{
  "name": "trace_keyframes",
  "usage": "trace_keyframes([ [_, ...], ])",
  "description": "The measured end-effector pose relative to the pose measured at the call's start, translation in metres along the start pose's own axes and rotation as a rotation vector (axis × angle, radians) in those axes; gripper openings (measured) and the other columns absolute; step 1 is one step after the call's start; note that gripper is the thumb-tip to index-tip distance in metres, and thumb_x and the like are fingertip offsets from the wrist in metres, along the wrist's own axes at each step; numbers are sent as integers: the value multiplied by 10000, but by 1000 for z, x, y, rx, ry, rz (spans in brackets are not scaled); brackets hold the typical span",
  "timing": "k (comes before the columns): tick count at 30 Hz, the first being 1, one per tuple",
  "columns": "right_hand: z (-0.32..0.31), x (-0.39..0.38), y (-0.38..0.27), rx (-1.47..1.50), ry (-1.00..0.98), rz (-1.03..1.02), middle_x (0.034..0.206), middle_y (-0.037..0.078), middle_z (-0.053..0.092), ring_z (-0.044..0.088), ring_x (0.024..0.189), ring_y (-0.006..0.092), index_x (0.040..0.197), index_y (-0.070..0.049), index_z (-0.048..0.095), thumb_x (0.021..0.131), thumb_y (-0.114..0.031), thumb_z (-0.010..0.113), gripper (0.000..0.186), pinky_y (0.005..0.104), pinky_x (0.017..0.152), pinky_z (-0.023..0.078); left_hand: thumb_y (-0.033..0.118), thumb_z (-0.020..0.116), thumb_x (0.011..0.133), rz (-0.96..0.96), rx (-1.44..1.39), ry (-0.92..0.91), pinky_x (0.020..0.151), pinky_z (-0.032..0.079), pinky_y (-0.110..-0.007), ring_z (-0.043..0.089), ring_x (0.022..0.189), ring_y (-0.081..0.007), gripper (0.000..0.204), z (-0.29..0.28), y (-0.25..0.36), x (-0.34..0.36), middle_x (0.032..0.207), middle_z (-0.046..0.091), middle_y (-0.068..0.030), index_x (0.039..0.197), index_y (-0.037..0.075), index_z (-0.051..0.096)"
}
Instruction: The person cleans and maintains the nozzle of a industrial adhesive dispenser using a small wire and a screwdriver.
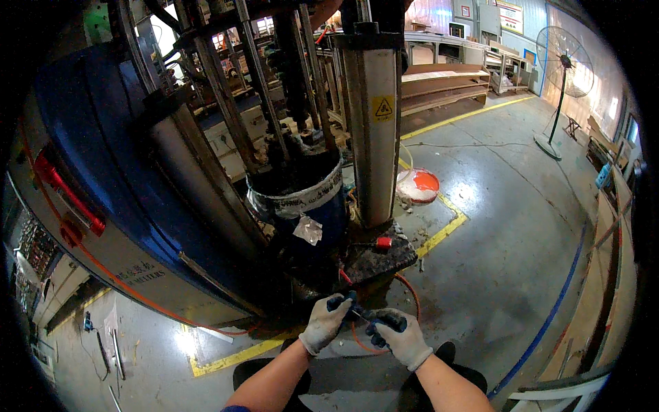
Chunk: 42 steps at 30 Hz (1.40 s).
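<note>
Both my hands wear white gloves with dark, dirty fingertips and meet low in the middle of the head view. My left hand (327, 324) is closed, fingers pinched together. Opposite it, my right hand (403, 339) is also closed. A small, thin dark piece (362, 314) runs between their fingertips, too small to name. Just beyond them is the grimy black base (381, 259) of a machine, with a small red cylindrical part (384, 242) lying on it. On that base stands a dark drum (319, 226) with a whitish liner folded over its rim.
A pale upright column (371, 137) rises beside the drum, and a blue machine housing (117, 165) fills the left. An orange hose (416, 296) curls near my hands. Farther right are a container with red contents (425, 181), yellow floor lines (443, 235) and a standing fan (564, 62).
</note>
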State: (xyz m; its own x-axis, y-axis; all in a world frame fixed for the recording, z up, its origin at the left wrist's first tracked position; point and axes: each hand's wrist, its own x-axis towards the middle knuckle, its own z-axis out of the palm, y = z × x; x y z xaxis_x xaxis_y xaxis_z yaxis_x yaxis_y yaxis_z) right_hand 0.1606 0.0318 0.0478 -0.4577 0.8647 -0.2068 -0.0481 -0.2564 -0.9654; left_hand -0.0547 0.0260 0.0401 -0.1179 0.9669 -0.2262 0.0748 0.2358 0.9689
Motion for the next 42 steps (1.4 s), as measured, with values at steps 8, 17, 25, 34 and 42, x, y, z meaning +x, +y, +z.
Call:
trace_keyframes([
  [8, -1, 1, 1, -27, 16, 13, 930, 89, 723, 666, 747, 133, 1148, 30, 645, 952, -124, 638, 250, 285, 668, 541, 259, 587, 1009, -10, -96, -65, 736, 496, -280, 598, 784, -97, 273, -3, -10, 2, 852, 663, -40, 981, -6, 645],
  [17, -5, 7, 17, -82, 52, -58, 947, 93, 719, 664, 762, 133, 1183, 20, 627, 946, -102, 642, 267, 283, 688, 546, 267, 555, 1027, -117, -427, 55, 800, 551, -327, 684, 874, -177, 294, -2, -4, 6, 957, 716, -101, 1078, -11, 637],
  [25, -3, 3, -3, -52, 88, -48, 934, 71, 722, 668, 814, 128, 1121, -8, 683, 887, -190, 716, 299, 288, 748, 542, 308, 486, 1049, -196, -696, 68, 820, 575, -370, 701, 886, -233, 335, -9, -16, 16, 998, 717, -140, 1076, 7, 632],
  [34, -2, 6, 6, -82, 127, -115, 947, 72, 728, 677, 763, 122, 1125, -23, 690, 867, -183, 723, 306, 278, 714, 548, 239, 593, 1009, -54, -361, 25, 791, 554, -337, 671, 873, -190, 243, -5, -19, 11, 970, 702, -98, 1078, 13, 651],
  [42, -3, 6, 12, -81, 135, -46, 994, 74, 730, 686, 873, 151, 1131, -38, 693, 856, -220, 740, 333, 306, 817, 545, 263, 623, 995, -27, -147, -29, 819, 505, -293, 617, 885, -126, 279, 6, 1, -3, 988, 689, -65, 1075, 0, 665],
])
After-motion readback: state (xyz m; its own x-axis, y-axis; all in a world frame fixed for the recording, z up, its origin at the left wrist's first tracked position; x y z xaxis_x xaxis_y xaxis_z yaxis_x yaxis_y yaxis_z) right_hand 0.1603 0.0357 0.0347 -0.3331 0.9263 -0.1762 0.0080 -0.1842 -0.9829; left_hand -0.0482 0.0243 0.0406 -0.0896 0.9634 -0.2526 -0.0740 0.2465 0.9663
